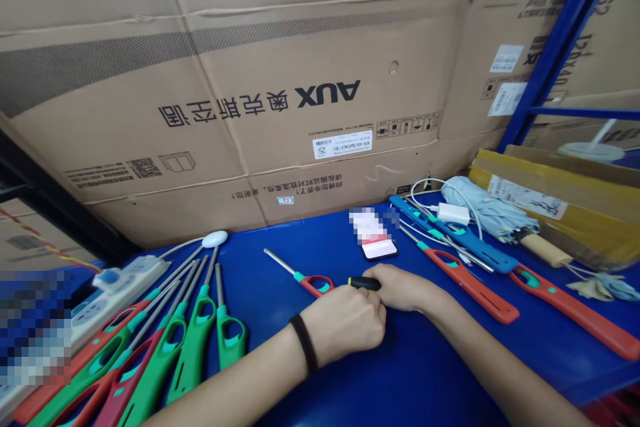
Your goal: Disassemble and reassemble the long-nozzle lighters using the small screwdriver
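My left hand (345,323), with a dark band at its wrist, is closed around a red gas lighter (314,285). The lighter's metal tube points to the upper left, and most of its handle is hidden under my fist. Beside it, my right hand (403,288) is closed on a screwdriver (367,283) with a black handle and a yellow band. The screwdriver's handle lies just above my left knuckles; its shaft cannot be seen. Both hands are close together, almost touching, over the blue table (395,367).
Several green and red lighters (195,347) lie at left, beside a white power strip (120,297). A phone (377,247) lies beyond my hands. At right are red lighters (467,285), a blue lighter (465,240), a charger (453,213) and a folded umbrella (485,210). Cardboard (240,140) stands behind.
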### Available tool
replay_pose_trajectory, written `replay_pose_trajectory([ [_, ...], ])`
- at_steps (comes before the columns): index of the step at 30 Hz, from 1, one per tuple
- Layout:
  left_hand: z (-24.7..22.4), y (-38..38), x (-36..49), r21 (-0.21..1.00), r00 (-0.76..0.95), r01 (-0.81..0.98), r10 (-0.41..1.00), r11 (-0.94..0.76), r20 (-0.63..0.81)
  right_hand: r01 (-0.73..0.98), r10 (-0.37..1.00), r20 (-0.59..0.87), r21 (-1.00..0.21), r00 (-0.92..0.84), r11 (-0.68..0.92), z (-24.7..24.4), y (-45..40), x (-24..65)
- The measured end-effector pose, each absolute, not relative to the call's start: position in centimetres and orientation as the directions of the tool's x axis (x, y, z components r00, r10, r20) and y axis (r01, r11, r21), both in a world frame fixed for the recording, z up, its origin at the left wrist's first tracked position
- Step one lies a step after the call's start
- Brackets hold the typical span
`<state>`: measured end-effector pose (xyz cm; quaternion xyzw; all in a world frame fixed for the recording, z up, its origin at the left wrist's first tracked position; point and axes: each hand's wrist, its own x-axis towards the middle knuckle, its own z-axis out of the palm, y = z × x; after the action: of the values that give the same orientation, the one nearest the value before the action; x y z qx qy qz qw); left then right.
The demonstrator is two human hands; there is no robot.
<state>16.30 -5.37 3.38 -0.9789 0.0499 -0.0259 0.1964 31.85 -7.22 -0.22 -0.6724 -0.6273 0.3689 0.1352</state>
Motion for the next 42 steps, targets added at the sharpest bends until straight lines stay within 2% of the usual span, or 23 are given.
replay_pose_trajectory([
  [8,2.6,-5.4,16.1,-0.432,0.982,-0.101,-0.159,-0.896,0.1,0.746,0.943,-0.33,-0.638,-0.041,-0.191,0.1,-7.4,31.7],
  [14,3.0,-5.3,16.0,-0.386,0.991,-0.018,-0.068,-0.922,0.117,0.743,0.945,-0.324,-0.644,-0.048,-0.183,0.1,-7.4,31.7],
  [17,4.1,-4.4,15.9,-0.216,0.997,0.043,0.029,-0.976,0.068,0.738,0.946,-0.318,-0.652,-0.059,-0.174,-0.2,-7.4,31.9],
  [19,4.8,-3.6,15.3,0.003,0.995,0.091,0.091,-0.996,0.039,0.729,0.945,-0.321,-0.662,-0.065,-0.175,-0.3,-7.4,31.9],
  [22,5.5,-2.5,13.6,0.295,0.976,0.194,0.214,-0.936,0.039,0.711,0.942,-0.329,-0.678,-0.067,-0.186,-0.2,-7.5,31.9],
  [24,5.4,-1.9,12.0,0.394,0.958,0.263,0.287,-0.881,0.001,0.7,0.944,-0.324,-0.689,-0.065,-0.188,-0.1,-7.6,31.9],
  [27,4.4,-1.5,9.6,0.465,0.931,0.358,0.348,-0.809,-0.112,0.688,0.946,-0.316,-0.701,-0.069,-0.184,0.1,-7.7,31.9],
  [30,3.3,-1.4,8.0,0.474,0.913,0.404,0.379,-0.783,-0.152,0.682,0.945,-0.314,-0.711,-0.088,-0.172,0.1,-7.8,32.0],
  [33,3.0,-1.1,7.3,0.437,0.917,0.392,0.383,-0.81,-0.112,0.682,0.945,-0.308,-0.716,-0.114,-0.151,0.2,-7.9,32.1],
  [39,3.2,-0.2,6.9,0.273,0.863,0.46,0.498,-0.845,0.083,0.616,0.949,-0.272,-0.778,-0.159,-0.12,0.3,-7.9,31.8],
  [42,2.4,-0.6,7.1,0.27,0.843,0.46,0.512,-0.846,0.165,0.595,0.955,-0.249,-0.797,-0.164,-0.105,0.1,-7.9,31.6],
])
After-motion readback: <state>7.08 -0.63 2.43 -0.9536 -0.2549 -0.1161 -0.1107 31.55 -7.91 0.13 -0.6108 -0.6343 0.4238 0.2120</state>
